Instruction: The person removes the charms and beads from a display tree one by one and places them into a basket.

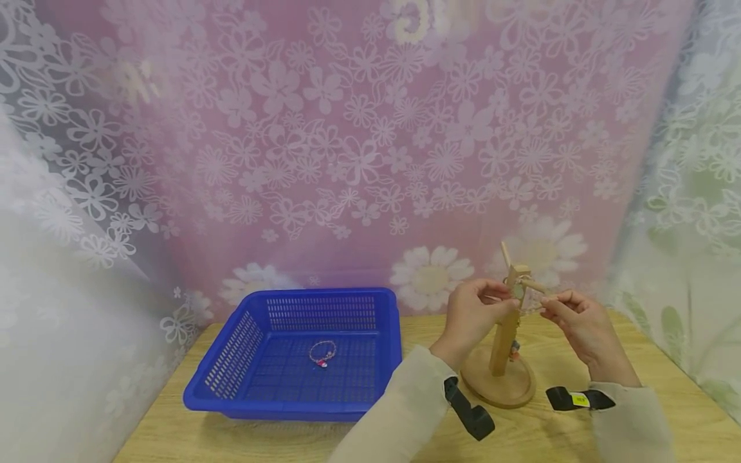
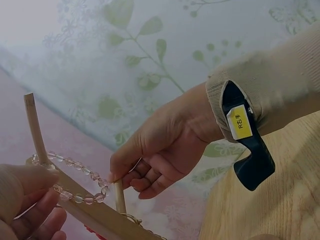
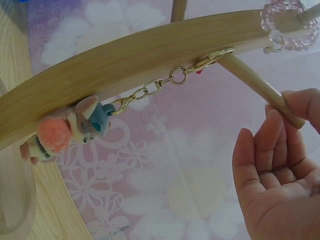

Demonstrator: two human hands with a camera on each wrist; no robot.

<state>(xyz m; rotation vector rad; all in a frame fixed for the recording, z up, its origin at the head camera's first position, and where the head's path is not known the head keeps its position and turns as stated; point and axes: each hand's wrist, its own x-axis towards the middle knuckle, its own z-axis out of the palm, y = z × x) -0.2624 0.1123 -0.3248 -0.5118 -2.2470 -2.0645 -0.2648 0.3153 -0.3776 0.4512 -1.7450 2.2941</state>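
L hand (image 1: 471,315) is up at the wooden stand (image 1: 501,354), R side of the tabletop (image 1: 434,325); its thumb & forefinger pinch a clear pink beaded bracelet (image 2: 90,175). Bracelet sits at the top of the stand's post & looks looped round the top peg (image 2: 32,122), w/ the peg's free end sticking out past the beads. R hand (image 1: 587,325) is just beside it: thumb & forefinger pinch the tip of the next peg (image 3: 255,82) down; its other fingers (image 3: 247,160) are bent & hold nothing visible. A gold keychain (image 3: 152,87) hangs along the post, its clasp at the root of that peg; on its lower end is a small plush figure (image 3: 90,117) w/ a blue-green hat & a coral pompom (image 3: 54,135). Another peg (image 1: 505,254) pokes up beyond the post top. Stand is upright on a round base (image 1: 480,389). Well to the L, a blue plastic basket (image 1: 301,410) w/ slotted sides holds a 2nd bracelet (image 1: 312,350), lying approx mid-floor w/ a red-&-white charm (image 1: 322,364). Both sleeves are beige w/ black wrist straps; R one (image 1: 558,397) has a yellow label (image 1: 579,399). Bkgd: pink curtain (image 1: 347,161) w/ white flowers, paler panels either side.
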